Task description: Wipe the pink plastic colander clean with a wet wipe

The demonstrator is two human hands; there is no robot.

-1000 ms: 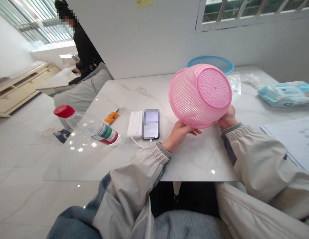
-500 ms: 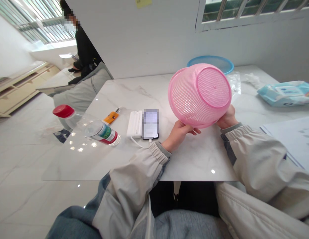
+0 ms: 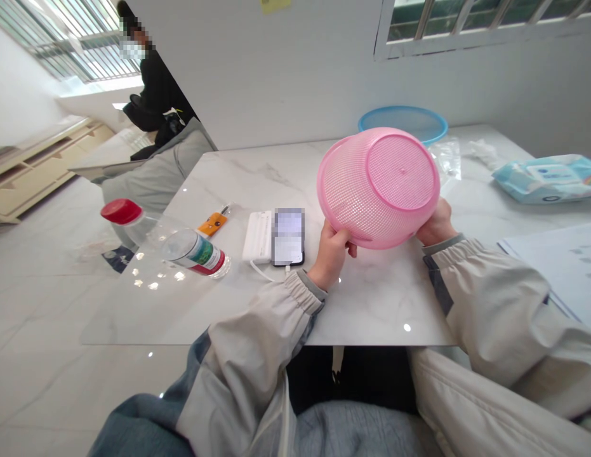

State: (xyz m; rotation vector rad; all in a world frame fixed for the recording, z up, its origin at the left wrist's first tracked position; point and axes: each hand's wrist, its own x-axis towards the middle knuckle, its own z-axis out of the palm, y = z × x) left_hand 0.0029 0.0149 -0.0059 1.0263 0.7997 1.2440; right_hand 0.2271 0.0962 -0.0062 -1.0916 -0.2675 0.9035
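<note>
A pink mesh plastic basket (image 3: 355, 190) is held tilted above the table, its round base facing up and to the right. My left hand (image 3: 331, 254) grips its rim at the lower left, thumb on the outside and fingers curled beneath. At the lower right, my right hand (image 3: 437, 225) is closed on the basket's edge, its fingers mostly hidden behind the mesh. Left of my left hand lie a phone (image 3: 289, 247) with a cable plugged in and a white power bank (image 3: 258, 238).
A blue basket (image 3: 404, 120) stands behind by the wall, near a clear plastic bag (image 3: 447, 158). Wet wipes (image 3: 545, 178) and papers (image 3: 562, 260) lie right. At left are a red-capped bottle (image 3: 200, 251) and orange tag (image 3: 212, 223). A person (image 3: 157, 95) sits far left.
The pink basket has turned slightly and shifted a little down and left. My left hand has moved left along its rim, its fingers more curled. My right hand stays nearly in place.
</note>
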